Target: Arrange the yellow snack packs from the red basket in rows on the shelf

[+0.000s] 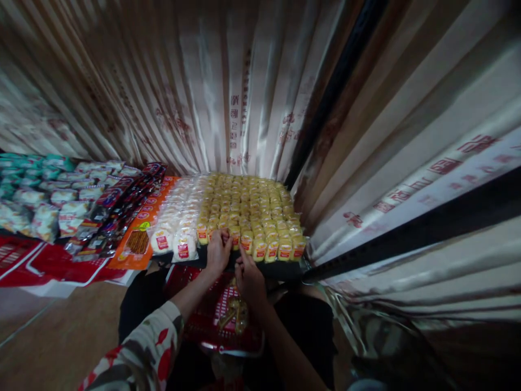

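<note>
Small yellow cakes in clear wrappers with red labels (246, 240) stand in tight rows on a dark shelf edge. My left hand (220, 252) is at the front row, its fingers curled and closed against one wrapped yellow cake (235, 239). Just to the right and lower, my right hand (249, 278) has its fingers drawn together, the fingertips by the bottom of the front row; what they hold, if anything, is hidden. White wrapped cakes (186, 247) with red labels adjoin the yellow ones on the left.
Below my hands, a red basket (199, 328) between my legs holds several wrapped yellow pieces (236, 315). Leftward lie an orange snack pack (136, 244), dark packets (118, 212), and white and green bags (73, 217). A pale printed curtain (215, 108) hangs behind, with a dark pole (334, 81).
</note>
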